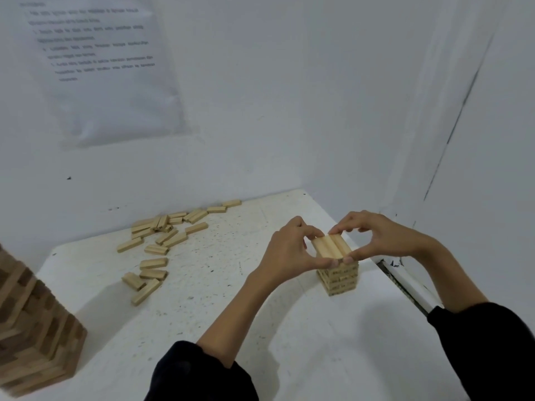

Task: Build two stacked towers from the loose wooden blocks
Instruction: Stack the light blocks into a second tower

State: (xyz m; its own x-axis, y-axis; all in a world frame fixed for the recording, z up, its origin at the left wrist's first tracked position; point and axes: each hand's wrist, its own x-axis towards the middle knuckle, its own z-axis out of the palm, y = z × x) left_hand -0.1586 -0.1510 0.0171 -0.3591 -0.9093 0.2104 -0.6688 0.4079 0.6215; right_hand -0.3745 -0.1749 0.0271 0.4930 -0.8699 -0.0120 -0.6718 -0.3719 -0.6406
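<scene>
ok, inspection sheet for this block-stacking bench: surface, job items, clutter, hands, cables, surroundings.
Surface: white table, speckled with dark marks.
Job's things: small tower near the right edge, its top layer three blocks side by side; loose blocks scattered at back left; darker tower, taller, at the left edge, partly out of frame.
Clutter: nothing seen.
Hands: left hand and right hand each pinch the top layer by its ends.
Cables: nothing seen.
Surroundings: white walls meeting in a corner; printed sheet on the left wall, text too blurred to read.
</scene>
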